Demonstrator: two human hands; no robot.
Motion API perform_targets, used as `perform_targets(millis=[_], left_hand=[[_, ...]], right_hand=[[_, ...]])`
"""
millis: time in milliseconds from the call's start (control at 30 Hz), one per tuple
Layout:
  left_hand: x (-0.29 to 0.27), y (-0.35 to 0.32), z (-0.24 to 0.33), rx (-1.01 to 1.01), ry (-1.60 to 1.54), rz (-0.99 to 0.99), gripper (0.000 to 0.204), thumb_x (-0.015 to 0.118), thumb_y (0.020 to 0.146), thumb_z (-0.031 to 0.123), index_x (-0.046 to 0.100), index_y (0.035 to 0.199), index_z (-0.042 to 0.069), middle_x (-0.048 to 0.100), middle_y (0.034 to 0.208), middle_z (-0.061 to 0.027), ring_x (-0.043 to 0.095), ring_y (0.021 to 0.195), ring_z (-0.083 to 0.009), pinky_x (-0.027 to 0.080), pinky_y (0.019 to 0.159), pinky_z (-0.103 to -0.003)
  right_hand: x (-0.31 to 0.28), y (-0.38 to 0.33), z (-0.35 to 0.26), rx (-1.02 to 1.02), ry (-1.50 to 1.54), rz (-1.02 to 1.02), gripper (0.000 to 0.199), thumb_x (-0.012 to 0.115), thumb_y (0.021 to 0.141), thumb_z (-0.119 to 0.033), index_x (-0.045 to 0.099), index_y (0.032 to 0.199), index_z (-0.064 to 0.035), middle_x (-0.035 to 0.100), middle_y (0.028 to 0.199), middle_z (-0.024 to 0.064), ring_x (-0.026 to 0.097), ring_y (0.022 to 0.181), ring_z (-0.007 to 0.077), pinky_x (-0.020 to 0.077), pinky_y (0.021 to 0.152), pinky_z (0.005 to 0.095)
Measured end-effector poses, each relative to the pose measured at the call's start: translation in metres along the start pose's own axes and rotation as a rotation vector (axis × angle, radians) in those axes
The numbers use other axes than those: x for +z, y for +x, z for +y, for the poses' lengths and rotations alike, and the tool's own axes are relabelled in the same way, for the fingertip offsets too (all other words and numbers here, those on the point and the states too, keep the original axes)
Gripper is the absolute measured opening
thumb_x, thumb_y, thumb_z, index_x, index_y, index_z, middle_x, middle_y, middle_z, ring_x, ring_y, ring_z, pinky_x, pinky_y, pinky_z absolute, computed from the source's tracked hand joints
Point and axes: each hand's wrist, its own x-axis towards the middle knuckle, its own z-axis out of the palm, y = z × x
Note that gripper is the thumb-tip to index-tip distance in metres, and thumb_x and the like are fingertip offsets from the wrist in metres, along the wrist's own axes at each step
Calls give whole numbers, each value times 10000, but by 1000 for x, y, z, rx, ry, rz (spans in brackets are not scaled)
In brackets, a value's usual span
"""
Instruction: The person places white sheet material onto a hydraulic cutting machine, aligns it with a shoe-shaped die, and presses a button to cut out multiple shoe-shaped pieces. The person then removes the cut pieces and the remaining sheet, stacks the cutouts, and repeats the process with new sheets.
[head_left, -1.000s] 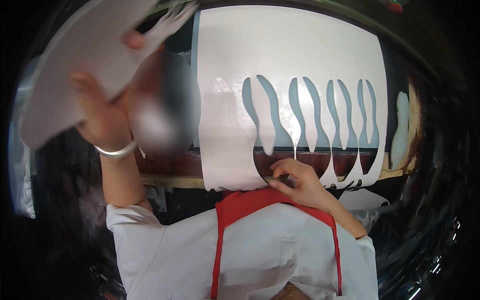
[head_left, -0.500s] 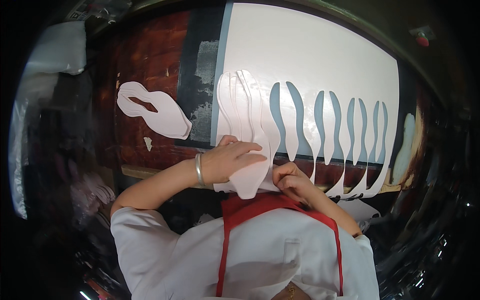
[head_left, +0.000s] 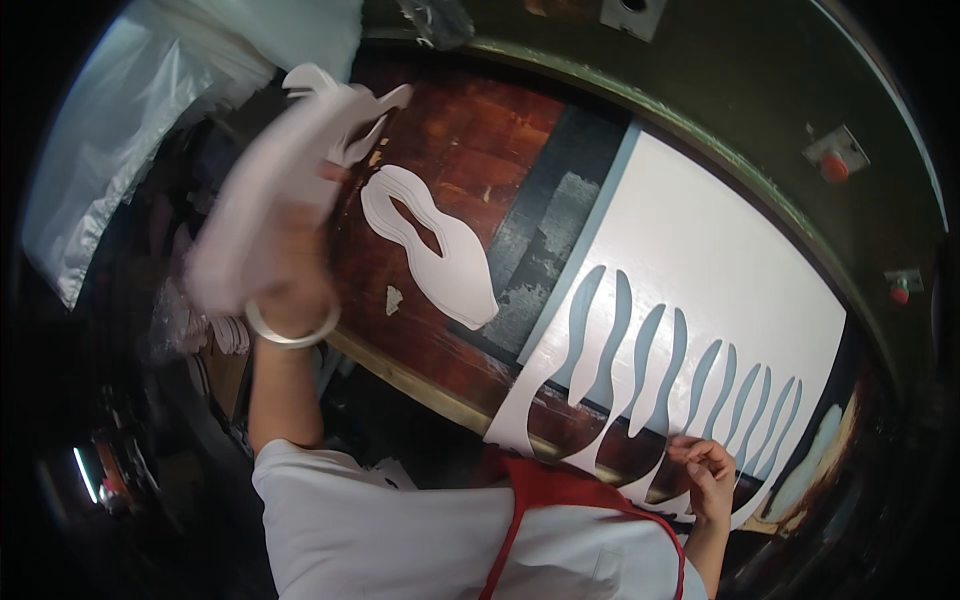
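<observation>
Out to the left, my left hand (head_left: 295, 285) grips several thin white cut-out pieces (head_left: 265, 180), curved like shoe uppers; they are blurred by motion and their ends flop apart. The hand's fingers are partly smeared. A neat stack of the same kind of pieces (head_left: 455, 265), each with a narrow slot, lies on the reddish-brown table. At the right, my right hand (head_left: 705, 465) hovers over the lower edge of a large white sheet (head_left: 710, 240). Its fingers are loosely bent and somewhat apart, with nothing seen in them. Several curved gaps in the sheet show the blue-grey surface below.
A small white scrap (head_left: 394, 299) lies near the front edge of the brown table (head_left: 480, 120). Clear plastic bags (head_left: 150, 130) hang at the upper left. A green machine beam (head_left: 720, 110) with a red button (head_left: 833, 166) runs along the far side.
My left hand has lifted the white pieces off the sheet and swung them far left. My right hand has moved right along the sheet's edge. The view has turned leftward.
</observation>
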Motion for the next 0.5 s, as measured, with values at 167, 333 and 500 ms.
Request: perform_targets(millis=[167, 333, 500], left_hand=[[2, -89, -65, 148, 872, -774, 484, 612, 771, 115, 541, 1247, 70, 538, 1264, -147, 549, 1114, -279, 367, 893, -380], [-3, -108, -60, -7, 868, -939, 774, 800, 601, 354, 518, 1267, 76, 473, 1317, -145, 493, 1129, -315, 338, 957, -429], [31, -105, -24, 141, 809, -851, 886, 770, 542, 555, 534, 1241, 64, 511, 1250, -129, 464, 1134, -315, 329, 964, -458]], right_hand=[[8, 1, 10, 74, -34, -83, 177, 641, 785, 35, 617, 959, 13, 630, 1091, 160, 618, 983, 198, 469, 915, 322], [-1, -9, 11, 86, -57, -41, 144, 637, 810, 26, 617, 952, 13, 644, 1061, 152, 628, 957, 196, 470, 904, 311], [-56, -29, 19, -74, -304, 314, 90, 627, 860, -25, 610, 944, 4, 669, 973, 110, 640, 864, 160, 515, 777, 277]])
